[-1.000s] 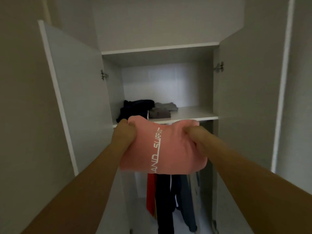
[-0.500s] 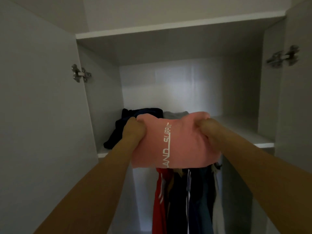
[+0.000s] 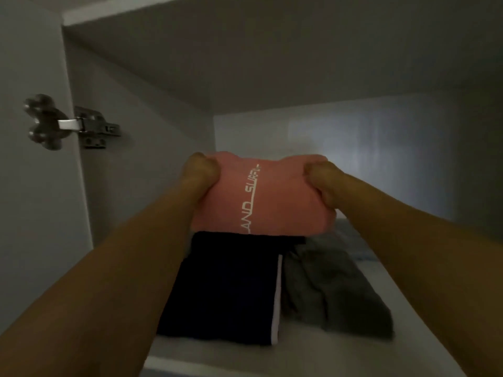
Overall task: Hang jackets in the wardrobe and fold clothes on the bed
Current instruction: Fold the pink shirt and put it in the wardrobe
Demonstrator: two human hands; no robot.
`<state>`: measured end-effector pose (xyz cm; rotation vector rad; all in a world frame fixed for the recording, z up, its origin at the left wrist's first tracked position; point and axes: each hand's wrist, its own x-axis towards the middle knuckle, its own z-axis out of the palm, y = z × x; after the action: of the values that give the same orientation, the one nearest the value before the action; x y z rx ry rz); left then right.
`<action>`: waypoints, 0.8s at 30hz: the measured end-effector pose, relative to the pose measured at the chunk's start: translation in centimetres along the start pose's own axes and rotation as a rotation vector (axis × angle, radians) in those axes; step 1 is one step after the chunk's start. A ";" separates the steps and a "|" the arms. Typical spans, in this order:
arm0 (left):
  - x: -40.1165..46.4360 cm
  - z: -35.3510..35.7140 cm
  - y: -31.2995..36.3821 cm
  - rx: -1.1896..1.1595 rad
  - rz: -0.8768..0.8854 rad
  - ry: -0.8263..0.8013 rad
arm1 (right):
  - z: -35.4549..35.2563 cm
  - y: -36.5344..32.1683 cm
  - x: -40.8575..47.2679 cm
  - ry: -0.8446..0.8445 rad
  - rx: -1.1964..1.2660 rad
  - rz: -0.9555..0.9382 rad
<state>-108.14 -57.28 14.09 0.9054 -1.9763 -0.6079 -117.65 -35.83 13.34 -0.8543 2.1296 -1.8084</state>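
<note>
Inside the wardrobe's upper shelf [image 3: 313, 352], one folded pink garment [image 3: 261, 197] gripped by left hand [image 3: 201, 172] and right hand [image 3: 321, 180], above one navy garment [image 3: 223, 289], beside one grey garment [image 3: 332, 289], one door hinge [image 3: 81, 126] at left.

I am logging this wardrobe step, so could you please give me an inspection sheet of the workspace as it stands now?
Surface: white wardrobe shelf, dimly lit.
Job's things: folded pink garment with white lettering, held above the back of the folded dark navy garment; whether it touches it cannot be told.
Clutter: crumpled grey garment beside the navy one.
Grippers: left hand and right hand each grip a side of the pink garment.
Cables: nothing seen.
Surroundings: metal door hinge at left; wardrobe back wall.
</note>
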 end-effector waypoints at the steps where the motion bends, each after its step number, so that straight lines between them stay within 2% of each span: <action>1: 2.3 0.9 -0.2 0.006 0.015 -0.003 | 0.6 0.0 2.4 0.000 0.002 -0.016; 6: 12.4 6.1 -1.8 0.012 0.041 -0.030 | 3.2 1.2 14.0 0.051 -0.031 -0.025; 9: 16.6 10.0 -4.4 0.169 -0.009 -0.101 | 5.2 4.5 20.6 0.033 -0.111 -0.035; 11: 18.1 13.2 -5.9 0.354 -0.041 -0.132 | 7.1 8.3 23.7 0.071 -0.364 0.013; 12: 18.2 14.9 -6.4 0.414 -0.048 -0.146 | 7.8 10.4 24.6 0.174 -0.559 0.057; 14: 17.8 18.7 -7.5 0.471 0.057 -0.257 | 9.0 13.8 25.7 0.312 -0.807 -0.001; 16: 16.5 22.0 -9.3 0.497 0.193 -0.476 | 9.8 16.1 27.0 0.132 -0.971 -0.088; 19: 15.9 24.1 -12.7 0.388 0.145 -0.674 | 10.2 17.4 28.5 -0.097 -1.040 0.102; 24: 16.9 24.9 -13.3 0.385 0.111 -0.686 | 9.9 18.2 28.9 -0.165 -0.968 0.135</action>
<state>-130.84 -76.85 0.48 0.8717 -2.8134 -0.5220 -141.07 -58.74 -0.49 -0.9342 2.8270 -0.5294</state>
